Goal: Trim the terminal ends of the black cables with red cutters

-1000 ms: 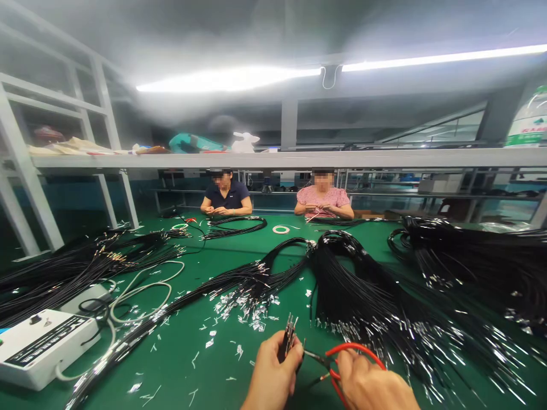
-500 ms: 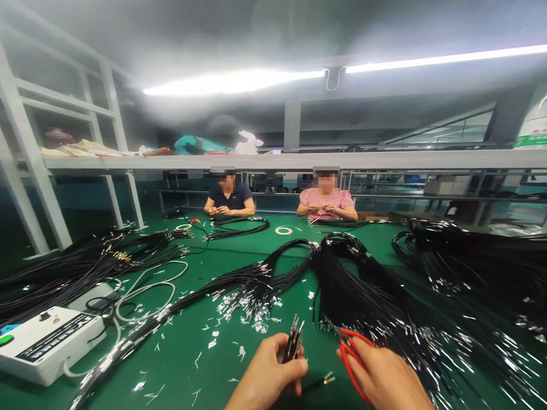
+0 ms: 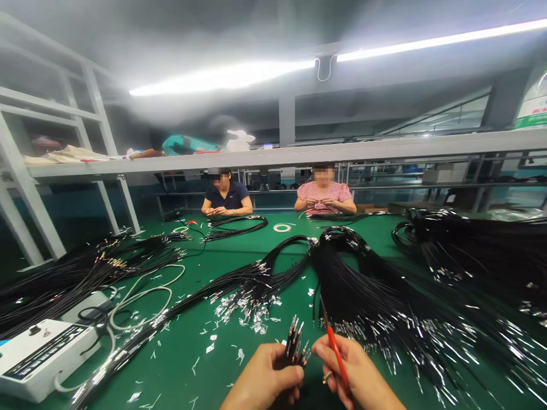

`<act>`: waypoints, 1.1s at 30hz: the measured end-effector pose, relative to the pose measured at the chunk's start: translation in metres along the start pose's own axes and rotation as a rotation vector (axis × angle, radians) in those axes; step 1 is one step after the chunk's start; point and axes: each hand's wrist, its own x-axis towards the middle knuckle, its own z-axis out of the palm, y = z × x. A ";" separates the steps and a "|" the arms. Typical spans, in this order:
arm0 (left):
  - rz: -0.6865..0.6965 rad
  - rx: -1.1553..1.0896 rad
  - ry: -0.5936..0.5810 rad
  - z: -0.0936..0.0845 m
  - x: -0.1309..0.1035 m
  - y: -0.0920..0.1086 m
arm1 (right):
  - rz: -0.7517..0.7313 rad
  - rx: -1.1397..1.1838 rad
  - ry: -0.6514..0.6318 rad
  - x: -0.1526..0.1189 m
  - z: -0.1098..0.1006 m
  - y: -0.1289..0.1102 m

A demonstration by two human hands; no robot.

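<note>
Low in the middle, my left hand point(image 3: 265, 376) is closed round a small bunch of black cables point(image 3: 293, 341), whose bare metal-tipped ends point upward. Just right of it, my right hand point(image 3: 356, 376) grips red-handled scissors point(image 3: 337, 350), seen edge-on with the thin dark tip pointing up. The fingertips of that hand are close beside the cable ends; whether they touch is unclear. Behind my hands lies a thick looped bundle of black cables point(image 3: 350, 285) with shiny ends fanned to the right.
Clear and white scraps point(image 3: 252, 310) litter the green table point(image 3: 239, 262). A white control box point(image 3: 47, 353) with a grey cord stands at left. More black cables point(image 3: 482, 239) lie at right. Two people point(image 3: 226, 196) sit across the table, beneath a white shelf point(image 3: 192, 162).
My right hand has moved left, closer to the bunch in my left hand, and turned the scissors upright and edge-on. My left hand keeps its hold. The view has tilted slightly.
</note>
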 end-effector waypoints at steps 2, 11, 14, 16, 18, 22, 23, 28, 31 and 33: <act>-0.004 0.031 0.027 0.002 0.000 0.000 | 0.010 0.019 -0.003 -0.002 0.002 0.000; 0.033 0.104 0.091 0.011 -0.001 0.001 | -0.038 0.013 0.008 -0.004 0.004 0.004; 0.024 0.128 0.143 0.013 -0.001 0.000 | -0.049 0.032 0.018 -0.006 0.005 0.007; 0.010 0.128 0.154 0.013 -0.001 -0.002 | -0.065 0.058 0.024 -0.006 0.005 0.008; 0.006 0.111 0.133 0.012 -0.001 -0.003 | -0.068 0.076 0.029 -0.007 0.007 0.008; 0.030 0.056 0.027 0.008 0.000 -0.001 | -0.037 0.115 0.047 -0.010 0.010 0.007; 0.033 0.045 -0.001 0.008 -0.001 0.000 | -0.035 0.122 0.053 -0.011 0.011 0.007; 0.061 0.036 -0.012 0.005 -0.003 0.002 | -0.076 0.062 0.066 -0.014 0.013 0.005; 0.098 0.035 0.028 0.003 -0.004 0.004 | -0.090 -0.045 0.036 -0.014 0.010 0.001; 0.117 0.014 0.063 0.001 -0.005 0.008 | -0.079 -0.123 0.008 -0.017 0.005 -0.006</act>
